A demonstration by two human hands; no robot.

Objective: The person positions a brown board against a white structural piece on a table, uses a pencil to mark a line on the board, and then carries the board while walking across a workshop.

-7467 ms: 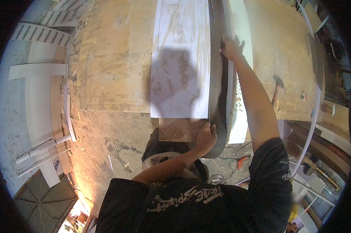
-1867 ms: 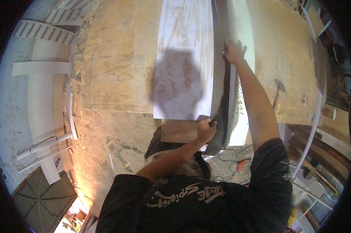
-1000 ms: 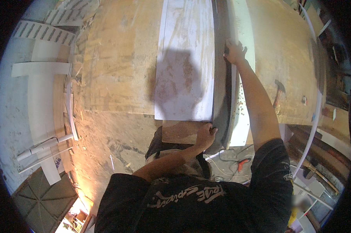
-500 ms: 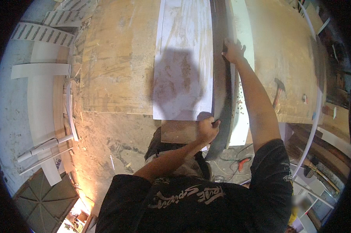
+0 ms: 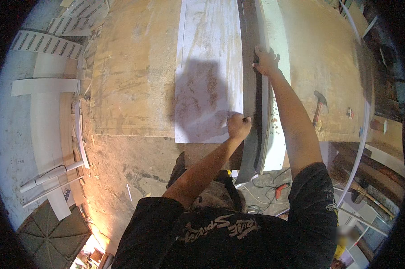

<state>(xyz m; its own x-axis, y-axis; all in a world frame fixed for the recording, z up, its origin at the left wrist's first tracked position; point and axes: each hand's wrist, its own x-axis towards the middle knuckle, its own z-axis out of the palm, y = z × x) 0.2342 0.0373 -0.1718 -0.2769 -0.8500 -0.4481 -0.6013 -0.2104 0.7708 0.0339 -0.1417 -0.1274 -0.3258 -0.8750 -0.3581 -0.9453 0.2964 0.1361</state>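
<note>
A long white panel lies on the plywood workbench. A dark strip stands on edge along its right side, with a white board just beyond. My left hand is a closed fist at the panel's near right corner, against the strip. A small dark tool seems to poke from the fist, too small to identify. My right hand is farther along, fingers curled over the strip's top edge.
A hammer lies on the bench to the right of my right arm. White slatted pieces and white offcuts lie on the floor at left. A red tool and cables sit on the floor under the bench's near edge.
My left fist has slid a little farther along the strip's edge, from just past the panel's near end onto its corner. My right hand stays on the strip.
</note>
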